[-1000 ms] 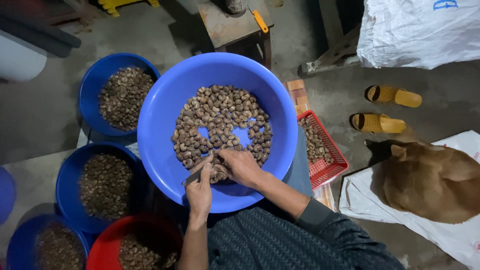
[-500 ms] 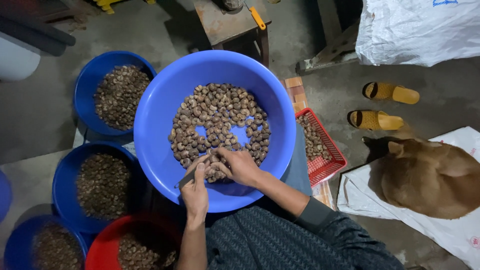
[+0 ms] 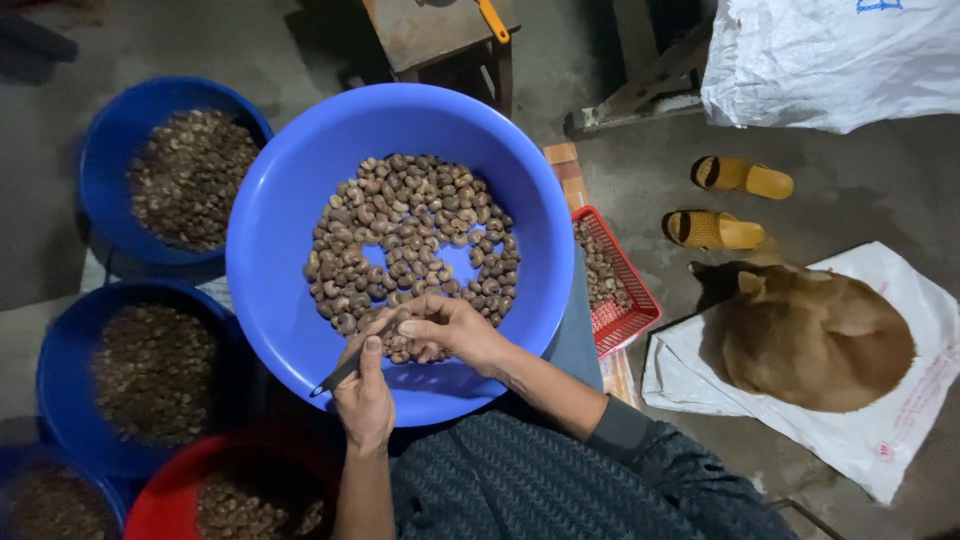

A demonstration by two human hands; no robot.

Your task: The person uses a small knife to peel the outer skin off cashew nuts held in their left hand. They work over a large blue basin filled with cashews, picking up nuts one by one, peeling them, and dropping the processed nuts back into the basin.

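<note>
The left hand (image 3: 365, 395) gripped a thin dark tool (image 3: 345, 368) at the near rim of the big blue basin (image 3: 290, 200). The right hand (image 3: 450, 328) pinched a nut (image 3: 392, 326) over the pile of nuts (image 3: 410, 240), fingers covering most of it. The tool's tip was lost among the fingers. The red tub (image 3: 170, 495) was cut off at the frame's bottom edge.

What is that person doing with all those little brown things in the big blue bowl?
A person sits with a big round blue plastic basin on their lap, partly filled with small brown curved nuts. Their left hand holds a thin dark tool, and their right hand pinches a nut from the pile. More bowls of nuts stand around, and a brown dog lies curled nearby.
</note>
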